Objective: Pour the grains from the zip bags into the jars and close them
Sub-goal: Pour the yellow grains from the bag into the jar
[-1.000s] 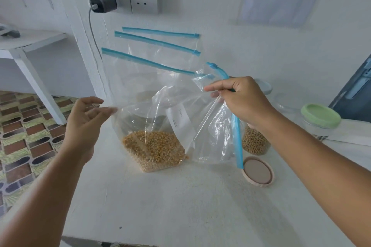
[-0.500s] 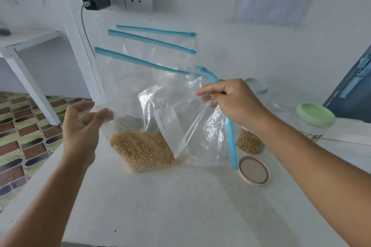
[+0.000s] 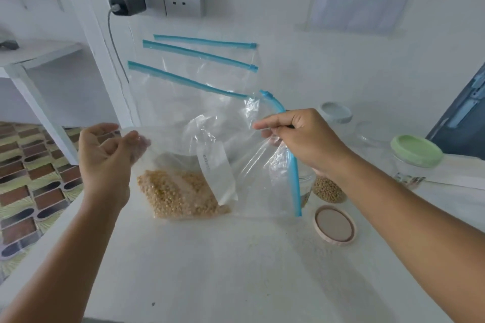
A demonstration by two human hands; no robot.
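Note:
A clear zip bag (image 3: 257, 165) with a blue zip strip stands on the white counter (image 3: 236, 270), with yellow grains (image 3: 181, 196) heaped in its lower left corner. My right hand (image 3: 304, 141) pinches the blue strip near the bag's upper right. My left hand (image 3: 105, 162) has its fingers curled at the bag's upper left corner and seems to hold the plastic there. An open glass jar (image 3: 328, 191) with some grains in it stands behind my right wrist. Its beige lid (image 3: 334, 228) lies flat on the counter in front of it.
Three more zip bags (image 3: 199, 65) lean against the wall behind. A green-lidded jar (image 3: 416, 151) and a pale-lidded jar (image 3: 336, 113) stand at the right. A wall socket with a plugged charger (image 3: 127, 5) is above. The counter's left edge drops to a tiled floor (image 3: 31, 178).
The bag has sunk a little and its top has folded toward me. My left hand's fingers have curled in at the left corner. My right hand keeps its pinch on the zip strip.

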